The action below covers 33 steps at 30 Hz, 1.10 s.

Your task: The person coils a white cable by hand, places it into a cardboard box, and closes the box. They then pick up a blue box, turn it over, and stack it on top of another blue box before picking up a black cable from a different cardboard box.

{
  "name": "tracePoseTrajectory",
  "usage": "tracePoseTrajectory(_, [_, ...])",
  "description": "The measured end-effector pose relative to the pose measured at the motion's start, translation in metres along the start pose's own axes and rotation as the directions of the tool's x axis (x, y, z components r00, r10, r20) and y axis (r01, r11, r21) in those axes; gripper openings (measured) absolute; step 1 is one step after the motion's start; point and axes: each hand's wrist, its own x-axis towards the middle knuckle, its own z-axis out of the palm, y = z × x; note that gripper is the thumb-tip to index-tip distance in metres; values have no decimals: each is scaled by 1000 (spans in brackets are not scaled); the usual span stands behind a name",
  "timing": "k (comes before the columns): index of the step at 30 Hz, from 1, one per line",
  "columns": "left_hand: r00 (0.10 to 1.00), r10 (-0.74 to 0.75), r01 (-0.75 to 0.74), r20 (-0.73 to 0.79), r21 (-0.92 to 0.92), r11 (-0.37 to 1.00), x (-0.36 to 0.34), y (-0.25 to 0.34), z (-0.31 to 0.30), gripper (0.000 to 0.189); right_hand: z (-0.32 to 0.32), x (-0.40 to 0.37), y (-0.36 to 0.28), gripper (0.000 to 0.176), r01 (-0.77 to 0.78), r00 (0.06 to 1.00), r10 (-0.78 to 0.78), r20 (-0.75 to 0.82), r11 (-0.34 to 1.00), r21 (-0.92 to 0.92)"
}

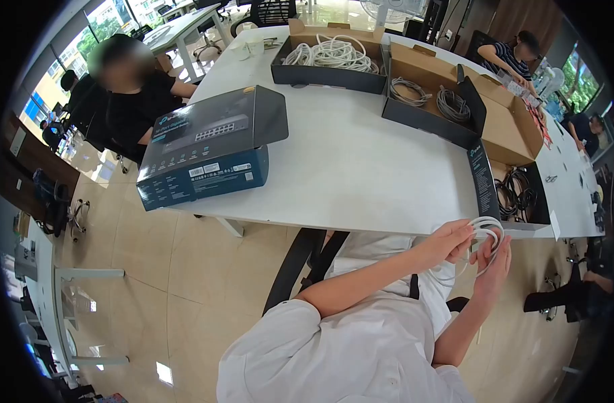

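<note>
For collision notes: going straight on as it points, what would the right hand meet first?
Past the cable it holds, the right hand would probably meet the nearest box; depth is unclear.

A carton (202, 174) sits on a table (360, 168), a box (327, 78) of cables (337, 54) behind it to the right, a second box (421, 122) and third box (481, 178) farther right; a cable loop (487, 222) is held nearer the front, well to the carton's right.

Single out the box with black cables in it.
The box nearest the hands: its cables are black, while the middle box holds grey coils and the far box white ones.
</note>
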Motion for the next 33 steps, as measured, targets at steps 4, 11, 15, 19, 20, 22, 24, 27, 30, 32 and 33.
tracePoseTrajectory(4, [1000,-15,15,-27,13,1000,-13,14,-6,34,11,-3,6,46,-35,999,34,41,999,22])
tracePoseTrajectory(11, [998,-4,5,-55,3,1000,-15,15,-7,32,13,2,6,46,-44,991,41,125,999,20])
tracePoseTrajectory(15, [998,-9,9,-54,-1,1000,-14,10,-8,32,13,0,6,45,-49,994,46,103,998,27])
tracePoseTrajectory(19, [999,-53,53,4,-19,998,-1,2,-7,32,-2,-2,4,44,-46,999,46,28,998,32])
tracePoseTrajectory(20, [997,-76,77,23,-28,997,2,-1,-4,32,-9,-4,4,44,-45,999,45,3,998,33])
tracePoseTrajectory(22, [994,-93,94,48,-17,995,5,-6,3,32,-15,-9,2,43,-38,999,40,-37,998,50])
tracePoseTrajectory(24, [992,-108,111,69,-27,994,10,-12,7,32,-22,-12,0,42,-29,997,33,-64,998,57])
tracePoseTrajectory(27, [988,-130,135,87,-56,989,18,-19,6,31,-27,-16,-2,40,-23,994,30,-108,998,64])
tracePoseTrajectory(30, [988,-132,139,82,-84,987,23,-22,6,27,-26,-15,-6,38,-27,991,36,-129,997,74])
tracePoseTrajectory(32, [986,-147,154,77,-102,983,23,-19,3,24,-30,-11,-3,36,-13,996,23,-82,993,118])
tracePoseTrajectory(33, [993,-114,117,44,-83,990,22,-19,1,24,-29,-10,0,35,-28,996,39,-84,991,133])
